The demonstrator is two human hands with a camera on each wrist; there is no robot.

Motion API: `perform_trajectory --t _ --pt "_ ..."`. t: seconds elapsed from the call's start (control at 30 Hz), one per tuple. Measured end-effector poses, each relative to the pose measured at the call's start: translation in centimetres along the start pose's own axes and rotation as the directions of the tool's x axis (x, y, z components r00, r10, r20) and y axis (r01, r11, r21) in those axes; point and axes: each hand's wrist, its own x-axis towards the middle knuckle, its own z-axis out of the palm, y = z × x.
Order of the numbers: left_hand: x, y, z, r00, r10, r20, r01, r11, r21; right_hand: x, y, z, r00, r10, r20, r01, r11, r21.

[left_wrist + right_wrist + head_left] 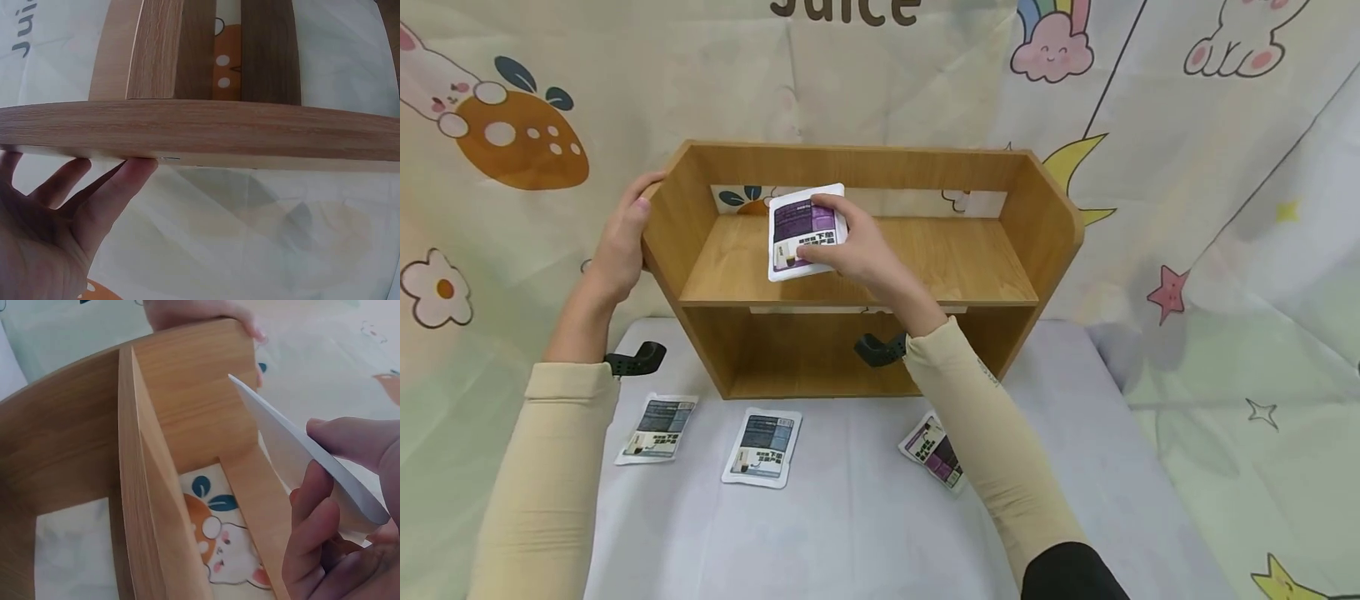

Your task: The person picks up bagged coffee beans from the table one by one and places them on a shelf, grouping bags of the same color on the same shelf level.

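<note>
- Right grip point(867, 250): clamped, thumb on the label face, fingers behind, pinching one white pouch with purple label point(797, 218).
- Left grip point(616, 250): fingers and thumb apart, tips resting on the outer face of the shelf unit's left side panel point(206, 128).
- Held pouch: tilted, in front of the upper compartment, left of its middle; contact with the wood can't be told.
- Wooden shelf unit point(865, 165): count 1, two compartments, one above the other, standing toward the bench's point(857, 517) back edge.
- Blue-grey-label pouches: count 2, lying flat, apart. Left pouch point(658, 427) near the bench's left edge; other pouch point(763, 447) just in front of the unit's lower left front corner.
- Other purple-label pouch point(942, 454): at least 1, on the bench before the unit's right half, partly behind the right sleeve point(1000, 442); can't tell if stacked.
- Black wrist mounts: count 2, one per wrist.
- Backdrop point(1240, 350): printed cloth, behind the unit.
</note>
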Motion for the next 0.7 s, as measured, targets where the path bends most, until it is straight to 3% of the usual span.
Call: perform_trajectory --t 0.23,0.5,0.7 --pt "0.2 -0.2 0.1 0.997 0.078 -0.028 -0.08 0.995 -0.055 2.5 -0.6 2.1 0.999 0.03 0.036 -0.032 0.997 0.069" --pt "-0.1 -0.4 0.7 0.998 0.059 -0.01 -0.06 0.997 -0.051 3.6 -0.4 3.1 0.996 0.08 0.041 -0.081 0.996 0.033" --pt "0.0 -0.3 0.2 0.999 0.047 -0.02 -0.048 0.998 -0.051 4.4 -0.6 3.6 0.994 0.09 0.064 -0.092 0.995 0.039"
